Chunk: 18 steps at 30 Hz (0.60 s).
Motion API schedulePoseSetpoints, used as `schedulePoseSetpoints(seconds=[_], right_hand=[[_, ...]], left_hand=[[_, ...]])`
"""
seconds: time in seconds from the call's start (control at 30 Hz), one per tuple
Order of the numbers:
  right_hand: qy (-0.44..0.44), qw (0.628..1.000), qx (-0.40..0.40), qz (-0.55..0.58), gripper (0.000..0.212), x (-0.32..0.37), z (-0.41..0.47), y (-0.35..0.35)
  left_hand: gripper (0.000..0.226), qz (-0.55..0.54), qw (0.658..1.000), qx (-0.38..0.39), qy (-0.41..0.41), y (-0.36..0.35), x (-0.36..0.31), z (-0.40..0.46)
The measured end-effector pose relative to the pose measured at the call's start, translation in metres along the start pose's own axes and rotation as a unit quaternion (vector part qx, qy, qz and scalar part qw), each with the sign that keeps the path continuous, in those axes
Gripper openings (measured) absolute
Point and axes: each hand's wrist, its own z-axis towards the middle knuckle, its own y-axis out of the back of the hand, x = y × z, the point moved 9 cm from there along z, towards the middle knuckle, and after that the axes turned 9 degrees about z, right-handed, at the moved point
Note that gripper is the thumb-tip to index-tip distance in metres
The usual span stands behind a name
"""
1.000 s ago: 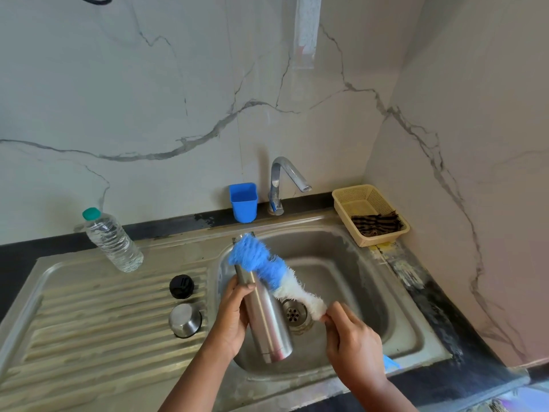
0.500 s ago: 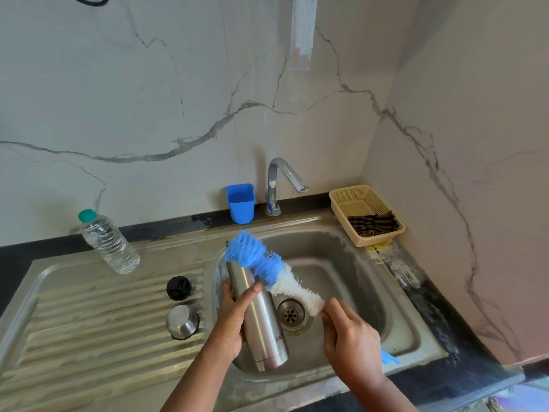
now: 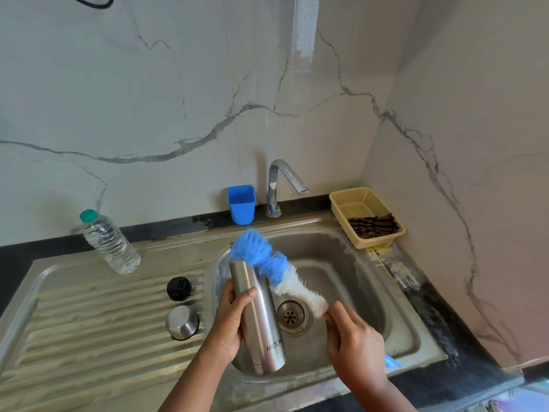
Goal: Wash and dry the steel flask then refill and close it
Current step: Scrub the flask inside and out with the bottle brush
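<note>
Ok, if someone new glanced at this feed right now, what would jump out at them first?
Probably the blue and white bottle brush, bristles at the mouth of the steel flask, over the sink basin. The left hand grips the flask; the right hand holds the brush's lower end. Next, the flask's black lid and steel cup on the drainboard at left.

Soft, even daylight fills the scene — bright enough that the marble wall (image 3: 178,99) reads pale and slightly washed. Shadows are faint and diffuse, with a short one behind the plastic bottle (image 3: 110,242). Mild sheen runs along the steel flask (image 3: 258,316) and the tap (image 3: 282,182), without harsh glare. Wide-angle distortion bows the sink (image 3: 341,257) rim and counter (image 3: 445,322) edges toward the corners. The lower right corner smears into a coloured blur — focus elsewhere is fairly sharp.
</note>
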Motion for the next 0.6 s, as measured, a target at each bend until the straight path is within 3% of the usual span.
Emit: schedulePoseSetpoints(seconds=[0.13,0.27,0.4,0.5,0.6], right_hand=[[-0.049,0.999,0.002,0.014,0.014,-0.011,0.002,-0.002],[-0.002,1.0,0.013,0.003,0.012,-0.003,0.0,-0.004],[-0.046,0.999,0.007,0.008,0.02,-0.011,0.0,-0.004],[-0.018,1.0,0.015,0.003,0.012,-0.006,-0.002,-0.007],[-0.05,0.999,-0.001,0.016,0.015,-0.015,-0.002,-0.005]], left_hand=[[0.071,-0.003,1.0,0.011,-0.004,-0.001,-0.003,0.0],[0.067,-0.032,0.999,0.016,0.003,0.0,-0.001,0.0],[0.064,-0.059,0.998,0.02,0.004,-0.001,0.0,0.0],[0.053,-0.096,0.995,0.017,-0.002,0.002,0.001,0.0],[0.06,-0.114,0.992,0.044,0.008,-0.001,0.003,0.001]])
